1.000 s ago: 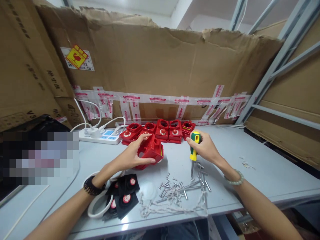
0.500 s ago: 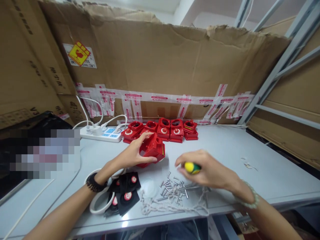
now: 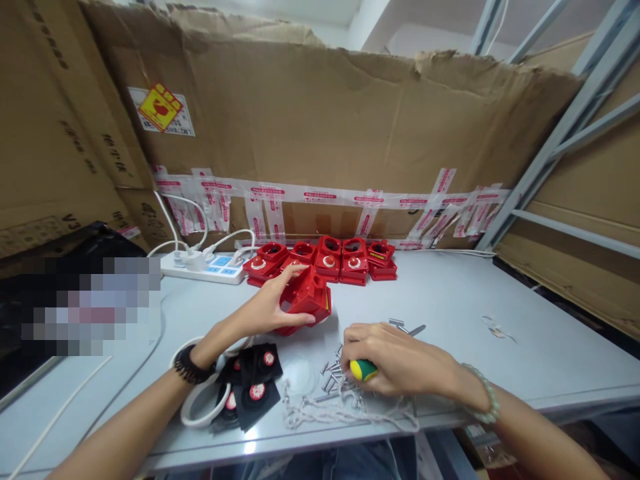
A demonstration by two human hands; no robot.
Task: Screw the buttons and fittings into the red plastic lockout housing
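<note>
- Left hand (image 3: 267, 312): I had it half-closed around the red housing (image 3: 309, 300), fingers over the top and thumb underneath. It was a firm hold.
- The housing stood tipped on the table (image 3: 500, 347), just past the middle. I'd say it was tilted so its open side faced me.
- Right hand (image 3: 400, 363), at 4 o'clock from the housing: it was wrapped tight around the screwdriver (image 3: 363, 370). Only the yellow-green butt poked out on the 9 o'clock side.
- The blade was hidden under the palm, so I couldn't tell where it pointed.
- That fist sat low over the heap of screws (image 3: 334, 373). Whether it touched them I couldn't tell. A few stray screws (image 3: 403, 325) lay at its 12 o'clock.
- A row of red housings (image 3: 325, 257) sat at 12 o'clock from the held one, against the cardboard wall (image 3: 350, 120). To me they looked parked clear of the working patch.
- A power strip (image 3: 210, 267) lay at 10 o'clock.
- Black pads (image 3: 255, 387) and a white ring (image 3: 193, 410) sat at 6 o'clock beside the left wrist, close at hand.
- A white cord (image 3: 345, 415) trailed along the near edge.
</note>
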